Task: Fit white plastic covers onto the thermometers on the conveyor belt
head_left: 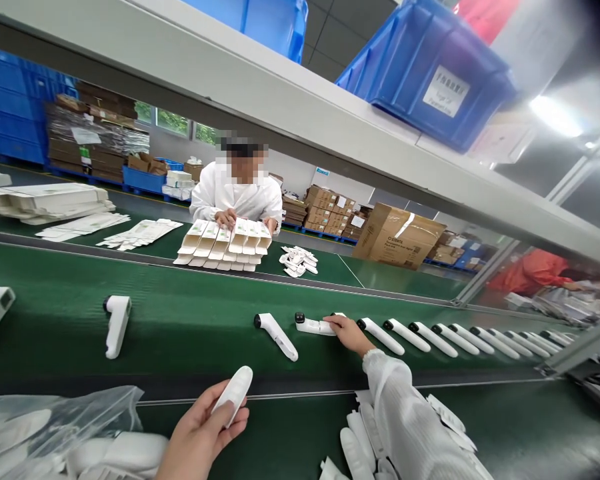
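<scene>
My left hand (204, 427) is closed around a long white plastic cover (240, 387) with rounded ends, held above the near edge of the belt. On the green belt, my right hand (351, 335) has its fingers on the handle of a white infrared thermometer (311, 325) with a black tip. Just left of it lies another thermometer (279, 339), its handle showing an open slot. A third thermometer (117, 325) rests farther left. To the right of my right hand, several more thermometers (384, 336) form a slanted row.
White plastic covers (357, 437) are heaped below my right arm. A clear bag (95, 407) of white parts lies at lower left. Across the belt (190, 320), a person (237, 193) handles white boxes (223, 243). A shelf beam (280, 87) with blue bins (430, 80) crosses overhead.
</scene>
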`<state>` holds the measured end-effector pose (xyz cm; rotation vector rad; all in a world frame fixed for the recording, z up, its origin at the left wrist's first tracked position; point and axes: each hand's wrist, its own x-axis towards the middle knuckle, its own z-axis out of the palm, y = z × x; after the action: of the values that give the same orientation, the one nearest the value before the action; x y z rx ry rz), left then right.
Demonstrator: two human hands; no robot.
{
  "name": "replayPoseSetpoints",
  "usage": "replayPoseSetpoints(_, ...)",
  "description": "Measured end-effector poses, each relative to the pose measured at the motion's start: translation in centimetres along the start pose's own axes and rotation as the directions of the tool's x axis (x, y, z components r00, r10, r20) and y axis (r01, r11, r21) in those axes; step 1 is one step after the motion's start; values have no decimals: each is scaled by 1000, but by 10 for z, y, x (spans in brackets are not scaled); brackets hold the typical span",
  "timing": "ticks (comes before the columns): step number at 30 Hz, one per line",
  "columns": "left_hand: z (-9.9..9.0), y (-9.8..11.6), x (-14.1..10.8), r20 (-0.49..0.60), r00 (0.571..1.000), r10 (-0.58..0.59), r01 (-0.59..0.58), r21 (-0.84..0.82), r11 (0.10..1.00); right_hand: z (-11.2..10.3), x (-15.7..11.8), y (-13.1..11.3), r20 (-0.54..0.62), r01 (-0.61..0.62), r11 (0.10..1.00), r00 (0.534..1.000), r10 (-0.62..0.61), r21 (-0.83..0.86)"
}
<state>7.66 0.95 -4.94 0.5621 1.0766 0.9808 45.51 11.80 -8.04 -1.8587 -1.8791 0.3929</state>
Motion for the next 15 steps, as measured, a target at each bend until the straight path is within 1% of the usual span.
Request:
replayPoseSetpoints(5,-5,-5,4,13,1000,-8,9,-8,1000,-1,-8,6,-33,23,996,999,-26,-92)
replayPoseSetpoints(9,-7,-6,6,21,1000,-22,22,-3,1000,-1,-15,12,-60,55,990,996,-64,-129)
replayPoseSetpoints(15,-7,-5,6,22,999,-44,43,23,999,-2,-33,21,-37,112,978,992,-120,-179)
